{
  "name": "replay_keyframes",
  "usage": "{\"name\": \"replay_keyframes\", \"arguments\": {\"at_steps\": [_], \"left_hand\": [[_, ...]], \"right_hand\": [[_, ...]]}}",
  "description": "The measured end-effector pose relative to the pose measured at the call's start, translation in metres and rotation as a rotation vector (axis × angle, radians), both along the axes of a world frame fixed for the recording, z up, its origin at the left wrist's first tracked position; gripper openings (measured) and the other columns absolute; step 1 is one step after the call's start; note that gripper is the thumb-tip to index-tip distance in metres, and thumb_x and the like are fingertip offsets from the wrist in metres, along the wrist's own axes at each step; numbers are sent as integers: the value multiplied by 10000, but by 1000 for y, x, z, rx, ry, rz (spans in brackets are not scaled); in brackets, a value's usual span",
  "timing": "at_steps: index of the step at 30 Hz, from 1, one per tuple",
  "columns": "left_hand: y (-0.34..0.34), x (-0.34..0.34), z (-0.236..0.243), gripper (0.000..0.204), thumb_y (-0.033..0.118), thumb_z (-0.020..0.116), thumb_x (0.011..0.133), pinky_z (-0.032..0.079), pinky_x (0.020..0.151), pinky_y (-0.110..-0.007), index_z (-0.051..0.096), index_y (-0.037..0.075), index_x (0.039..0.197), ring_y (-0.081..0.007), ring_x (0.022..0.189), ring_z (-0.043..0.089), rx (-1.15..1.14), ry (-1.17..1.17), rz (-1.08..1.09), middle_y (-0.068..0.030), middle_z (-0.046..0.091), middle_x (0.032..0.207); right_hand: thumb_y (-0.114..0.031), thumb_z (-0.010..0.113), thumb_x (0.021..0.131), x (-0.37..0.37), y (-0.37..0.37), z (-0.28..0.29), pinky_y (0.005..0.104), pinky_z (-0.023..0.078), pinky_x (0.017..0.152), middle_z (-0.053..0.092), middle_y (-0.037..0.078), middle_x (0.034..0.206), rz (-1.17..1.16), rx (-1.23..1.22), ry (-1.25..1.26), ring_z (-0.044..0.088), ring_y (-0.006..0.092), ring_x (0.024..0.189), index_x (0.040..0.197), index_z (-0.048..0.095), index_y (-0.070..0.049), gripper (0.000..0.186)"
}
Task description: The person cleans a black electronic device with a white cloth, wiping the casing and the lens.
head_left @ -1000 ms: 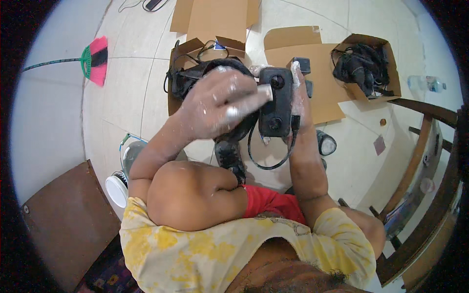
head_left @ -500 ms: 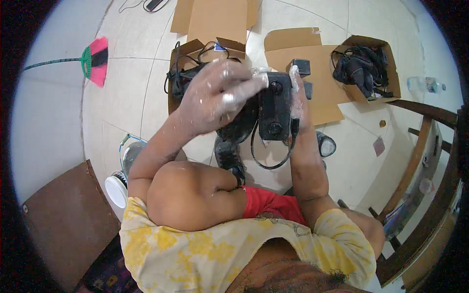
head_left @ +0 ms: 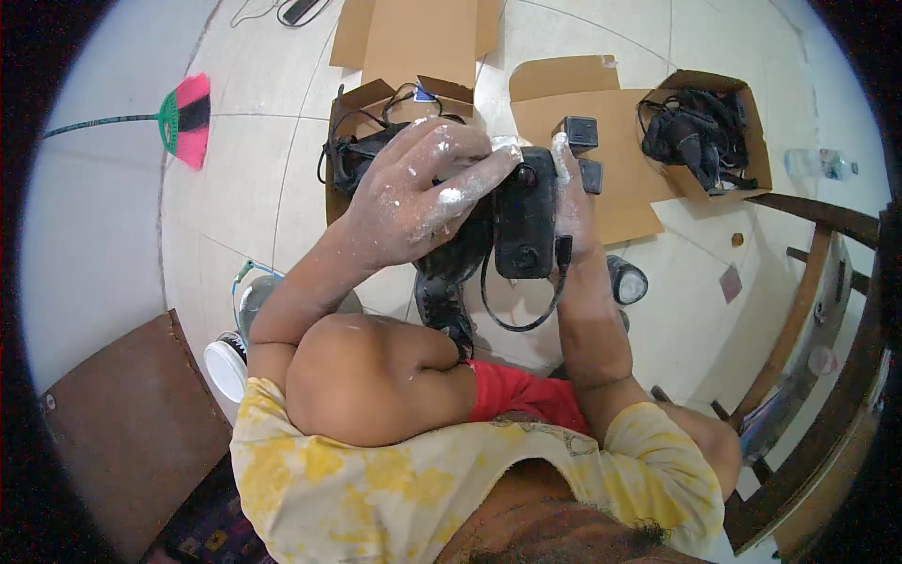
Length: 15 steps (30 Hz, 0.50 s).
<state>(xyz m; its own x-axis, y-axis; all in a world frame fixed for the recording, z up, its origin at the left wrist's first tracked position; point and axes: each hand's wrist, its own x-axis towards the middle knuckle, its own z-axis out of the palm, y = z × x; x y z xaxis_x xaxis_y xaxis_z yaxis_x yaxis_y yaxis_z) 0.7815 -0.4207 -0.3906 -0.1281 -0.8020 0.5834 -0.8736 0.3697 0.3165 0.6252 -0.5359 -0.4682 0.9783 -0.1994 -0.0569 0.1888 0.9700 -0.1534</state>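
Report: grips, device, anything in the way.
Left grip at black device, upper left corner. Right grip holding its right side. Cable loops from lower right.

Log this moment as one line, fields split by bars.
left hand: thumb at upper end of black device | right hand: gripping its right side | around: cardboard box with black gear, pink-green broom

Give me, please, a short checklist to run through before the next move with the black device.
1. Right hand against the black device's right side: ok.
2. Right fingers wrapped behind it: cannot tell, they are hidden.
3. Left hand with its thumb at the device's upper edge: ok.
4. Both hands free of white residue: not ok, both are marked.
5. Cable fully plugged in: cannot tell.
6. Carton at right open, holding black gear: ok.
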Motion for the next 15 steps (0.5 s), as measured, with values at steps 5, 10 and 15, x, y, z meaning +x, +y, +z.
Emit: {"name": "replay_keyframes", "arguments": {"at_steps": [5, 10, 15], "left_hand": [[15, 1, -4, 517, 12, 699, 684, 504, 724, -382, 670, 62, 1198, -284, 840, 604, 78, 83, -20, -102, 585, 985], [5, 5, 12, 399, -53, 665, 709, 510, 726, -368, 706, 105, 1073, -257, 824, 598, 96, 240, 155, -81, 572, 951], [-9, 4, 13, 473, -26, 667, 690, 498, 690, -358, 695, 96, 1146, -267, 835, 604, 114, 37, -140, -93, 591, 964]], "right_hand": [[-568, 337, 1009, 0, 0, -2, 414, 506, 993, 641, 147, 1189, -35, -166, 87, 648, 258, 1079, 1296, 525, -26, 642], [-601, 363, 994, 3, 8, 18, 357, 527, 935, 649, 120, 1156, -53, -373, 319, 652, 201, 1040, 1286, 527, -35, 657], [-598, 340, 1006, 9, 17, 31, 312, 531, 842, 652, 84, 1063, -112, -530, 448, 646, 153, 940, 1241, 550, -30, 650]]}}
